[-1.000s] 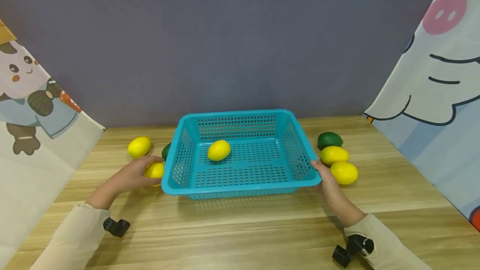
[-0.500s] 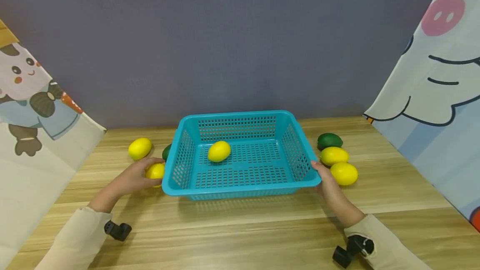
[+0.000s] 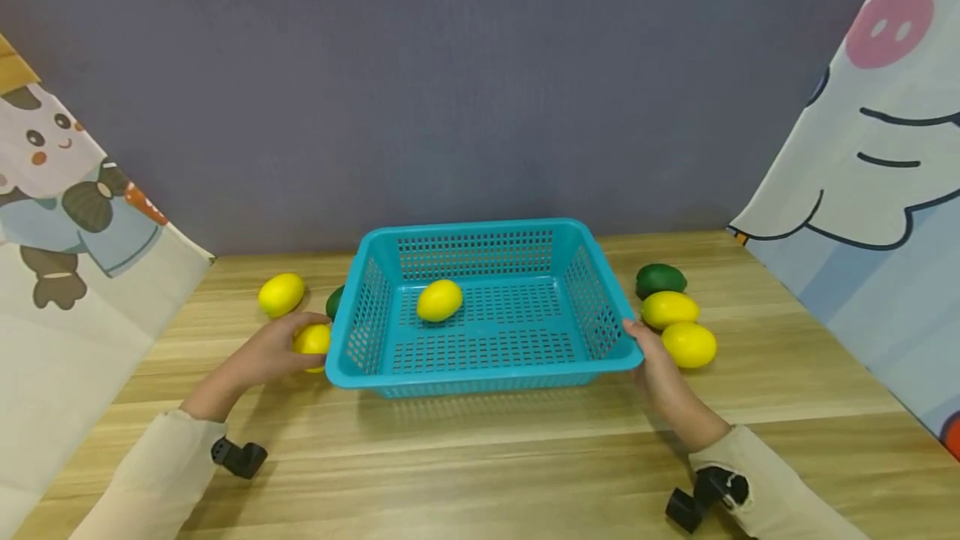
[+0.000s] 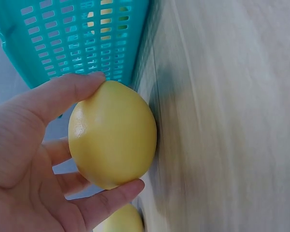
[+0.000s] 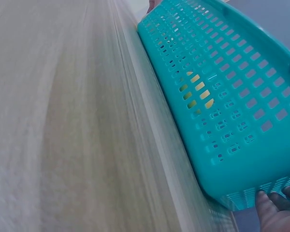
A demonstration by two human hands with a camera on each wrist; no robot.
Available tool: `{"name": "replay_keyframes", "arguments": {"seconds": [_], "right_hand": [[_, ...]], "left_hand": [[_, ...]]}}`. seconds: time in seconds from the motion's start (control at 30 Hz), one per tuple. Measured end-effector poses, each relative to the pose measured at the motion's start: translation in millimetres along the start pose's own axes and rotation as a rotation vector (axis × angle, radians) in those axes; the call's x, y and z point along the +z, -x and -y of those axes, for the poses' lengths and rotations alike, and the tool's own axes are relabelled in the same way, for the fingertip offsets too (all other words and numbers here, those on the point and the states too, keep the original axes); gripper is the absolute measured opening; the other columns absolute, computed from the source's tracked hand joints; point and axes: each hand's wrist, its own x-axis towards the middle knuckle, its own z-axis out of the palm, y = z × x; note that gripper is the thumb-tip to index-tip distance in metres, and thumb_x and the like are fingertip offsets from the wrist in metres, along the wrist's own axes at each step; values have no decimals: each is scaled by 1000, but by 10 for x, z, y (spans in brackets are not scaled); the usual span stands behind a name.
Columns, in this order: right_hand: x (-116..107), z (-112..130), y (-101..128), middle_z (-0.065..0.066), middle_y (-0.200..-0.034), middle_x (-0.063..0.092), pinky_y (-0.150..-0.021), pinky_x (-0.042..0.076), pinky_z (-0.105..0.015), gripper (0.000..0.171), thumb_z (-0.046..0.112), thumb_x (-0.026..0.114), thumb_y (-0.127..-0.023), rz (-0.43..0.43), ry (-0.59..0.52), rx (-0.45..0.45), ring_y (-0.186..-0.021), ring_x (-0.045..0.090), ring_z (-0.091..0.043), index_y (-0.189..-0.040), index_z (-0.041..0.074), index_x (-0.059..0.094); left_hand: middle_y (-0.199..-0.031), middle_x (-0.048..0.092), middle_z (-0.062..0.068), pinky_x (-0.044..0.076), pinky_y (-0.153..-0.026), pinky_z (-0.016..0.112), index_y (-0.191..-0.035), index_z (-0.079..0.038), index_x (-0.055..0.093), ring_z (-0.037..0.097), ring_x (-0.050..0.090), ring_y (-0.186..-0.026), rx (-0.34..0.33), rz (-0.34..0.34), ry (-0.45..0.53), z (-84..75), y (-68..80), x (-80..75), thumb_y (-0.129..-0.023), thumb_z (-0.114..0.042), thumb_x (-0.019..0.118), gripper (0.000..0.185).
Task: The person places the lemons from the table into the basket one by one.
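My left hand point(image 3: 279, 349) holds a yellow lemon point(image 4: 113, 135), thumb on one side and fingers on the other, just left of the turquoise plastic basket point(image 3: 480, 379). The left wrist view shows the lemon low by the table top. My right hand point(image 3: 654, 358) grips the basket's front right corner, its thumb at the rim and its fingers along the outer side wall, as the right wrist view shows. Inside the basket lies one lemon point(image 3: 439, 301), left of the middle.
Another lemon point(image 3: 282, 295) lies behind my left hand. A dark green fruit point(image 3: 335, 303) is partly hidden by the basket's left side. Right of the basket sit a dark green fruit point(image 3: 661, 282) and two lemons point(image 3: 670, 310) in a row. A grey wall point(image 3: 480, 90) stands behind.
Almost nothing moves. The left hand stays on its lemon beside the basket and the right hand keeps its grip; the view shifts only slightly.
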Motion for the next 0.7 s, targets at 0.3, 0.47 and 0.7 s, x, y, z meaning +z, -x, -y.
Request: {"name": "replay_keyframes", "arguments": {"seconds": [0.3,0.47,0.7], "right_hand": [[113,150,38,15,-107,54,-80,47,-18,56,31,26,-101,-36,61,60,-94,53,2,-143,-6,19],[100,146,26,14,-105,55,-79,48,-18,55,30,27,-101,-31,56,49,-92,54,1,-142,-6,21],[17,57,4,13,-105,58,-79,48,-18,57,35,32,-100,23,14,-1,-93,55,0,-139,-6,25]], "left_hand": [[-109,61,21,46,-68,33,-122,8,53,22,54,-82,-50,0,15,7,14,-22,-78,-16,75,55],[-111,59,23,46,-67,32,-127,5,50,23,55,-82,-98,0,3,35,18,-71,-80,-22,74,59],[-115,57,27,46,-67,32,-130,6,48,24,55,-83,-121,-18,-8,18,0,-174,-81,-24,73,62]]}}
